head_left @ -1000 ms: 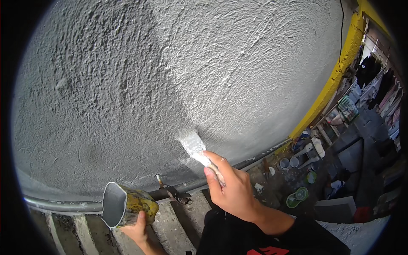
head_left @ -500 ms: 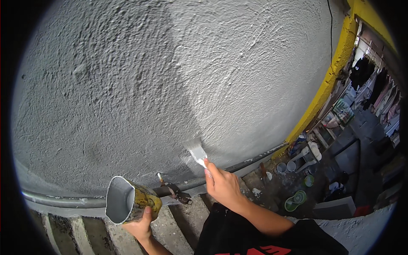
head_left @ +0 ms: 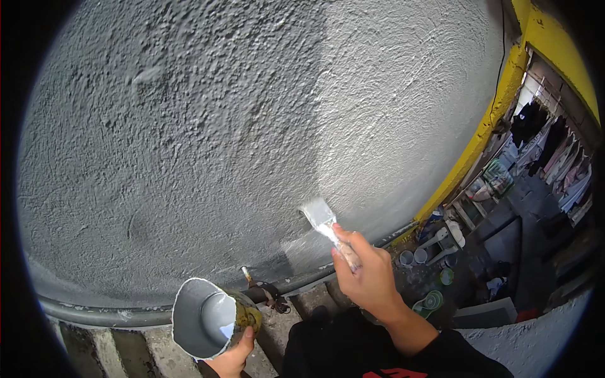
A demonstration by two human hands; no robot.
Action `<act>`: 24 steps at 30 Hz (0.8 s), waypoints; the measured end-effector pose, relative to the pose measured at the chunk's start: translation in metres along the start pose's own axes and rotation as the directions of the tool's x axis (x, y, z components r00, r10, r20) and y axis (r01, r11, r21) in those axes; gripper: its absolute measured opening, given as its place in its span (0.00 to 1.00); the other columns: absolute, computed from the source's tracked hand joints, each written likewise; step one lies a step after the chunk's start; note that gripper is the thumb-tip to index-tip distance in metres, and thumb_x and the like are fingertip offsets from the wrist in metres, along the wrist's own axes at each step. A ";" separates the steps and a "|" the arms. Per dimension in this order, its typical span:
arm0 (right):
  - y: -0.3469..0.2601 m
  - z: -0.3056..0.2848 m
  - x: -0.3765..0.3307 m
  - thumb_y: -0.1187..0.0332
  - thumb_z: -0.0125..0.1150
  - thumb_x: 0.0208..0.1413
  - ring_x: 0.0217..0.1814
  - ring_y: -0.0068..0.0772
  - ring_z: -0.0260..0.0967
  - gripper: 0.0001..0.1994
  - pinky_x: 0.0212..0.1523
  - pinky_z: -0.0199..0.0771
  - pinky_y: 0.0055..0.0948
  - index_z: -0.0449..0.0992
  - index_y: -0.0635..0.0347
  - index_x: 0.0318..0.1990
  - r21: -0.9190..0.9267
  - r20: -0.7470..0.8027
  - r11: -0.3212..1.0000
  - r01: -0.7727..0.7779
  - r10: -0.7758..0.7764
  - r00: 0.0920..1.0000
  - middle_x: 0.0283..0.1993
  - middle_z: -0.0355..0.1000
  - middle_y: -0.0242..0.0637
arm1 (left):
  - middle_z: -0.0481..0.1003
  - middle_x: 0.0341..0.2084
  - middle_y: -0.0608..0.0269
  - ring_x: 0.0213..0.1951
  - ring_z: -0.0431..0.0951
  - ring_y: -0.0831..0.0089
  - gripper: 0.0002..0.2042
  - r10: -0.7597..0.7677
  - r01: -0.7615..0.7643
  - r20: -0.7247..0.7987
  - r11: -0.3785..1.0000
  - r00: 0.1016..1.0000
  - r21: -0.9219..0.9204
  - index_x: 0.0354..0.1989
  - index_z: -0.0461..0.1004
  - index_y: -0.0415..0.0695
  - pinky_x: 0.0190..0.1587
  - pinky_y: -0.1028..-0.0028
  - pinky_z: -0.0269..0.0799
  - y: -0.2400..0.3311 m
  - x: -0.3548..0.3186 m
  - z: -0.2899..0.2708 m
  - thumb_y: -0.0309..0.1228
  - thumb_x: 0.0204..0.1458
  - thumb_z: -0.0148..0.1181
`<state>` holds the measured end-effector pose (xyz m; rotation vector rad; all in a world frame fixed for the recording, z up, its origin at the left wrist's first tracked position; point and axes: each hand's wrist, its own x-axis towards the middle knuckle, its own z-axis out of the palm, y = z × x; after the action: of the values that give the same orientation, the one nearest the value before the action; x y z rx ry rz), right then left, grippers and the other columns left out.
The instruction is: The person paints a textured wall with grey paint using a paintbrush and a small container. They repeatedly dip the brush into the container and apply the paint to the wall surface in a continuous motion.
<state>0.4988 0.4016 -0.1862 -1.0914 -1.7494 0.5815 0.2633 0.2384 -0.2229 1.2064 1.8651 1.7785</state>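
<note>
My right hand (head_left: 372, 277) grips a flat paintbrush (head_left: 321, 215) by its paint-smeared handle. The pale bristles touch the rough grey wall (head_left: 189, 170), by the border between its darker left part and lighter right part. Low at the left, my left hand (head_left: 230, 360) is wrapped round a ragged-rimmed paint container (head_left: 189, 318), stained yellow and dark outside. Its mouth faces up toward me, showing pale wet paint (head_left: 219, 315) inside. My thumb lies on its outer side; the other fingers are mostly hidden beneath it.
A grey pipe (head_left: 120, 316) runs along the wall's foot, with a short white-ended stub (head_left: 245, 272) and valve above it. Concrete steps (head_left: 167, 351) lie below. At right are a yellow frame (head_left: 482, 135), hanging clothes (head_left: 554, 142), a white stool (head_left: 446, 241) and green basins (head_left: 430, 303).
The view has shifted, moving the wall's border rightward. My right hand and brush have moved up and right from the pipe stub. The container's mouth now shows more of the paint inside.
</note>
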 end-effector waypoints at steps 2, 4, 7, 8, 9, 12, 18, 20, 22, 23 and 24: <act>-0.007 -0.005 -0.001 0.75 0.65 0.56 0.23 0.49 0.75 0.19 0.25 0.72 0.39 0.77 0.62 0.56 -0.024 -0.048 0.999 0.048 -0.049 0.998 0.26 0.75 0.50 | 0.73 0.54 0.49 0.53 0.75 0.60 0.42 -0.003 0.003 -0.003 0.999 1.000 -0.035 0.63 0.63 0.32 0.59 0.60 0.71 -0.004 -0.002 0.000 0.33 0.39 0.80; -0.005 -0.006 -0.003 0.75 0.66 0.55 0.22 0.46 0.74 0.19 0.25 0.72 0.37 0.78 0.63 0.55 -0.046 -0.110 0.992 0.118 -0.123 0.986 0.26 0.75 0.49 | 0.73 0.54 0.49 0.53 0.76 0.59 0.42 -0.005 0.004 -0.015 0.999 1.000 -0.054 0.63 0.64 0.32 0.59 0.60 0.71 -0.009 -0.003 -0.001 0.33 0.40 0.80; 0.013 0.003 -0.011 0.74 0.67 0.55 0.22 0.46 0.74 0.19 0.25 0.72 0.37 0.79 0.62 0.55 -0.100 -0.157 0.977 0.187 -0.201 0.967 0.26 0.75 0.47 | 0.73 0.53 0.49 0.53 0.76 0.59 0.41 -0.012 0.007 -0.052 0.996 0.999 -0.088 0.63 0.64 0.32 0.59 0.60 0.71 -0.015 -0.005 0.001 0.33 0.40 0.80; 0.018 0.006 -0.016 0.74 0.66 0.55 0.22 0.46 0.74 0.19 0.25 0.72 0.37 0.79 0.62 0.55 -0.129 -0.129 0.978 0.165 -0.181 0.975 0.26 0.75 0.47 | 0.73 0.53 0.49 0.53 0.76 0.59 0.41 -0.006 -0.002 -0.074 0.994 0.997 -0.106 0.62 0.64 0.32 0.59 0.60 0.71 -0.017 -0.004 0.004 0.33 0.40 0.80; 0.024 0.009 -0.019 0.74 0.66 0.55 0.22 0.46 0.74 0.19 0.25 0.72 0.37 0.79 0.62 0.55 -0.159 -0.102 0.977 0.143 -0.160 0.982 0.26 0.75 0.47 | 0.73 0.54 0.49 0.53 0.76 0.59 0.41 -0.007 0.003 -0.040 0.995 0.999 -0.096 0.63 0.64 0.32 0.59 0.60 0.71 -0.016 -0.004 0.003 0.32 0.40 0.80; 0.037 0.021 -0.022 0.73 0.65 0.56 0.23 0.47 0.75 0.18 0.24 0.72 0.38 0.79 0.61 0.56 -0.220 0.001 0.975 0.025 -0.026 1.000 0.26 0.76 0.46 | 0.73 0.54 0.49 0.54 0.75 0.58 0.42 0.040 -0.040 0.043 0.999 0.998 -0.009 0.64 0.63 0.32 0.60 0.59 0.71 -0.016 0.003 0.002 0.30 0.41 0.80; 0.007 -0.005 -0.022 0.76 0.67 0.54 0.23 0.41 0.76 0.16 0.25 0.73 0.31 0.81 0.65 0.52 -0.182 0.009 0.983 0.031 -0.030 1.000 0.29 0.77 0.50 | 0.73 0.56 0.48 0.56 0.75 0.58 0.42 0.167 -0.190 0.133 0.964 0.977 0.186 0.65 0.63 0.31 0.61 0.59 0.71 -0.013 0.012 -0.002 0.26 0.41 0.81; 0.007 -0.005 -0.018 0.76 0.66 0.54 0.22 0.41 0.75 0.17 0.24 0.72 0.32 0.80 0.62 0.53 -0.180 -0.034 0.980 0.080 -0.087 0.996 0.27 0.76 0.46 | 0.73 0.55 0.48 0.56 0.75 0.59 0.40 0.107 -0.118 0.112 0.989 0.988 0.094 0.64 0.64 0.31 0.60 0.60 0.71 -0.013 0.012 0.001 0.26 0.42 0.80; 0.022 0.007 -0.015 0.74 0.66 0.54 0.20 0.40 0.73 0.19 0.21 0.70 0.35 0.80 0.58 0.55 -0.233 -0.035 0.958 0.169 -0.182 0.983 0.23 0.74 0.39 | 0.75 0.52 0.49 0.53 0.77 0.60 0.38 0.074 -0.075 0.053 0.997 0.996 0.014 0.62 0.67 0.32 0.58 0.61 0.73 -0.005 0.012 0.009 0.25 0.40 0.81; 0.028 0.014 -0.015 0.74 0.65 0.54 0.20 0.41 0.73 0.19 0.21 0.70 0.36 0.80 0.58 0.55 -0.226 -0.014 0.965 0.136 -0.143 0.990 0.23 0.74 0.39 | 0.76 0.51 0.49 0.52 0.78 0.61 0.37 0.058 -0.058 0.017 0.998 0.998 -0.018 0.60 0.69 0.32 0.57 0.61 0.74 -0.002 0.012 0.011 0.25 0.39 0.81; 0.032 0.022 -0.015 0.73 0.65 0.55 0.20 0.42 0.73 0.18 0.21 0.71 0.37 0.80 0.58 0.55 -0.220 0.008 0.970 0.102 -0.103 0.995 0.23 0.73 0.40 | 0.76 0.51 0.49 0.51 0.78 0.60 0.37 0.026 -0.025 0.017 0.997 1.000 -0.067 0.61 0.67 0.32 0.57 0.60 0.73 -0.014 0.009 0.003 0.27 0.40 0.80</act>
<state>0.4946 0.4055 -0.2272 -1.1436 -1.8887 0.3265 0.2550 0.2488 -0.2334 1.2226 1.7734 1.8227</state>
